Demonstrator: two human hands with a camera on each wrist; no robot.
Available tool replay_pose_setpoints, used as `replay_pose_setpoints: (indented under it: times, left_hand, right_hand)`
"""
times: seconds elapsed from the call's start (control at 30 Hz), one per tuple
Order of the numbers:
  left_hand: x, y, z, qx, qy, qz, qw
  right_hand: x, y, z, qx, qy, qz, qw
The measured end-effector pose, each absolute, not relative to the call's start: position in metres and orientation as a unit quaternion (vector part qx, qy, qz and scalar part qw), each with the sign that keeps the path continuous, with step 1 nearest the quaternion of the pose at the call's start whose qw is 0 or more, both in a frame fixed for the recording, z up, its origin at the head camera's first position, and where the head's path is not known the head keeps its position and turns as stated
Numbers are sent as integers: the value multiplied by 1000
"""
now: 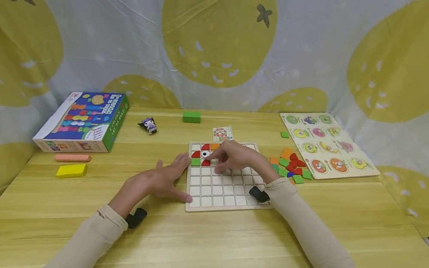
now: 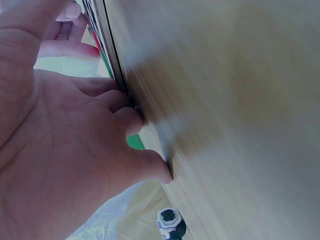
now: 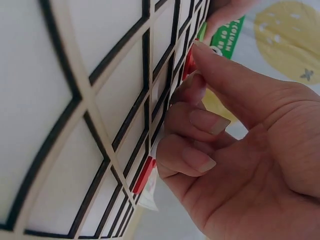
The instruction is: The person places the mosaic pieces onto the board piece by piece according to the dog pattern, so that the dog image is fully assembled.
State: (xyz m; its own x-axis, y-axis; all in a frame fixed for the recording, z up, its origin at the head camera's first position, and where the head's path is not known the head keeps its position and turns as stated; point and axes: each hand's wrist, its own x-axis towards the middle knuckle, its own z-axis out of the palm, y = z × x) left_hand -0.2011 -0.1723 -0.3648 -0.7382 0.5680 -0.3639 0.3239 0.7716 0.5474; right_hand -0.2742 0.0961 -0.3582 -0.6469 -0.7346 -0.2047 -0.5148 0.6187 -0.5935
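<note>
A white grid board (image 1: 206, 191) lies on the table with red, green and orange tiles at its upper left. My left hand (image 1: 162, 180) rests along the board's left edge, fingers spread, thumb at the lower corner. Over the upper part of the board, my right hand (image 1: 236, 154) has its fingers bent and one fingertip at a red tile (image 1: 205, 163) below the eye tile (image 1: 205, 154). The right wrist view shows that tile (image 3: 188, 61) beside the fingertips; whether they pinch it is unclear. The right hand hides part of the grid.
Loose coloured tiles (image 1: 297, 179) lie right of the board, beside a fruit puzzle board (image 1: 307, 169). Behind the grid sits a small pattern card (image 1: 222, 133). A green block (image 1: 191, 117), figurine (image 1: 149, 125), yellow block (image 1: 71, 170), orange stick (image 1: 72, 158) and game box (image 1: 83, 120) stand farther left.
</note>
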Motion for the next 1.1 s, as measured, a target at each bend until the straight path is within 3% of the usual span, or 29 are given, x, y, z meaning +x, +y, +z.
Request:
replay_pose_setpoints:
  times: [0.37, 0.83, 1.1]
  left_hand:
    - [-203, -169, -368, 253, 900, 234, 265]
    - [-200, -170, -362, 248, 901, 234, 268]
    - [-201, -174, -364, 251, 902, 231, 263]
  right_hand:
    - [-275, 129, -352, -378, 851, -302, 202]
    - [-269, 255, -355, -273, 887, -347, 137]
    - [-275, 277, -361, -245, 890, -364, 122]
